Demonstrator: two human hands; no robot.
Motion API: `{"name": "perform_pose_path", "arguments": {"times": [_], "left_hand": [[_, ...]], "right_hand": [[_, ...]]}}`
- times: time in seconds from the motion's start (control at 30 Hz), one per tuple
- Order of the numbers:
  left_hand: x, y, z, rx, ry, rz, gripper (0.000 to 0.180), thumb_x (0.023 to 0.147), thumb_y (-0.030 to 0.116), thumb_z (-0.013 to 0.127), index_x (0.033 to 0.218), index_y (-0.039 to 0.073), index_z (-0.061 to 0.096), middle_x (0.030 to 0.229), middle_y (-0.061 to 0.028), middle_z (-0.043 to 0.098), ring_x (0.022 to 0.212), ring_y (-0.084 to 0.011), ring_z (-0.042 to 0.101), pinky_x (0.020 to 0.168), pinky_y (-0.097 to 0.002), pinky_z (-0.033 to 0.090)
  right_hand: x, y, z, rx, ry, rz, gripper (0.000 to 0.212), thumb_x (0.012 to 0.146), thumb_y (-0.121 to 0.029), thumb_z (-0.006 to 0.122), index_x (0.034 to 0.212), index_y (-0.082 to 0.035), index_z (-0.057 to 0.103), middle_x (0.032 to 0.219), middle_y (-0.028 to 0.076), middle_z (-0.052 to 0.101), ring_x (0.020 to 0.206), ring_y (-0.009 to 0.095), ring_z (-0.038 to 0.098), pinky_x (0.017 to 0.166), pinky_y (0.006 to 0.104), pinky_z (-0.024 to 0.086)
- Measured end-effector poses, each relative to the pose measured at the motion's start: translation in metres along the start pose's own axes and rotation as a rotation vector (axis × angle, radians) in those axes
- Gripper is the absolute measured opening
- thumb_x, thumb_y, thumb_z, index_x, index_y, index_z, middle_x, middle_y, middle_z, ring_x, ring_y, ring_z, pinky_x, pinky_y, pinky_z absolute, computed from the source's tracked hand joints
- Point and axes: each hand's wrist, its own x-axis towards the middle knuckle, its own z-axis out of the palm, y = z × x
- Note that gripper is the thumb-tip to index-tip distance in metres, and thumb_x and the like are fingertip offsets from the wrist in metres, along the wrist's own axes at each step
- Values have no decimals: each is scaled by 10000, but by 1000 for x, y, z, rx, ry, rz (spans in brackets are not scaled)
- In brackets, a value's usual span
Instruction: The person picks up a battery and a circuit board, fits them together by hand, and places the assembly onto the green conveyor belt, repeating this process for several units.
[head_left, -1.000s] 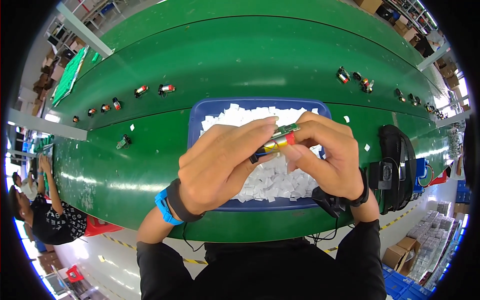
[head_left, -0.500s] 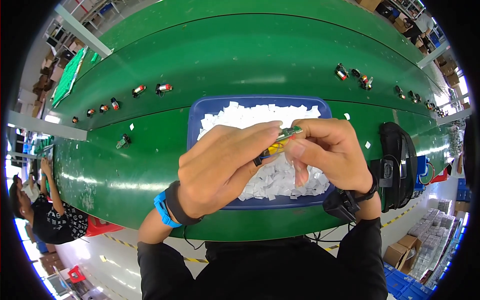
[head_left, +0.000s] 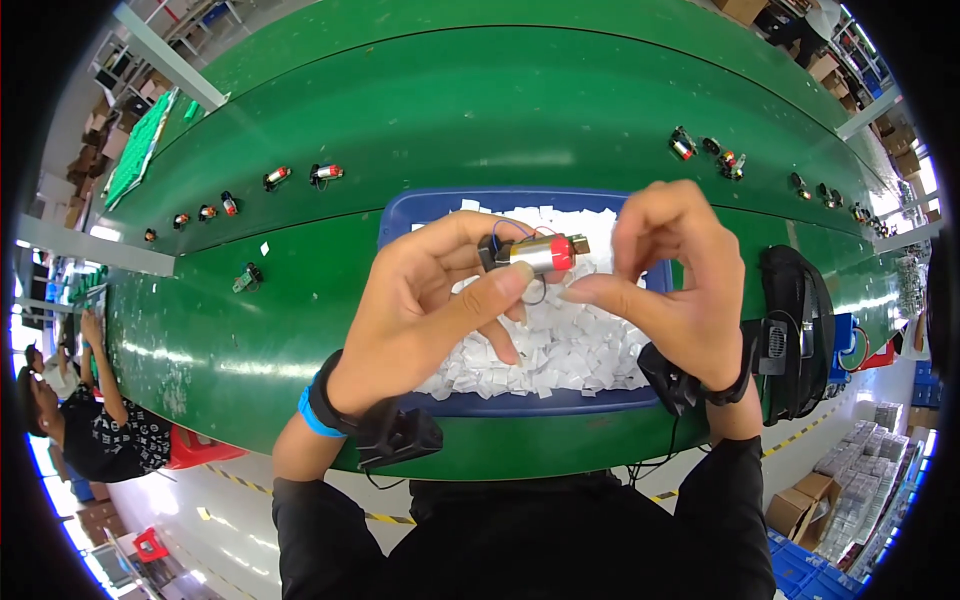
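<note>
My left hand (head_left: 425, 310) is closed on a small motor (head_left: 540, 256) above the bin. The motor is a silver cylinder with a red band, a metal end at its right, a black holder at its left and thin wires. Thumb and fingers grip it from either side. Just right of its metal end is my right hand (head_left: 690, 275), fingers curled and index fingertip close to the thumb. White shows beside those fingertips; whether it is a held slip or bin contents I cannot make out. Below both hands, a blue bin (head_left: 395, 213) holds many white paper pieces (head_left: 545, 345).
More small motors (head_left: 326, 175) stand in a row on the green table (head_left: 250, 330), with others (head_left: 684, 145) at the far right. A small circuit board (head_left: 247, 279) lies left of the bin. A black bag (head_left: 797, 335) is at right. Another person (head_left: 95, 420) sits at left.
My left hand has turned, bringing the motor's silver and red side into view instead of its green board and yellow part. My right hand has drawn off the assembly, slightly up and right.
</note>
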Motion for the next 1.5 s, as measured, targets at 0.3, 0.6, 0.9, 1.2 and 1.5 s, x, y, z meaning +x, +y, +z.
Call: {"name": "perform_pose_path", "arguments": {"times": [0.3,0.6,0.9,1.2,1.5], "left_hand": [[1,4,-7,94,-124,-157,295,961,103,653,1198,-59,584,1012,-149,659,772,-144,655,582,-282,607],[8,6,-1,-18,-123,-225,304,1027,202,565,1204,-45,570,944,-146,677,754,-180,699,571,-285,589],[1,-5,5,132,-48,-119,263,1051,233,509,1175,2,494,904,-124,681,643,-207,704,543,-280,564],[2,-2,8,155,-17,-169,236,1048,249,518,1102,21,543,820,-115,700,538,-112,633,423,-217,435],[11,-1,-4,121,-17,-234,285,1031,299,546,1032,20,601,798,-97,711,492,-73,582,396,-199,389]], "right_hand": [[0,10,9,-104,78,-394,310,678,6,860,959,-26,731,828,79,700,693,160,645,572,257,490],[4,6,3,10,128,-193,264,708,25,838,945,-10,727,901,114,674,716,146,632,567,245,492],[-6,9,10,-194,111,-324,263,713,47,829,941,-12,712,912,64,542,671,119,579,525,219,471],[-2,15,15,-357,141,-387,257,682,51,827,895,-33,710,884,65,562,644,140,587,487,246,463],[-3,25,16,-580,96,-549,319,669,18,808,965,-59,713,857,39,585,584,156,563,477,271,445]]}}
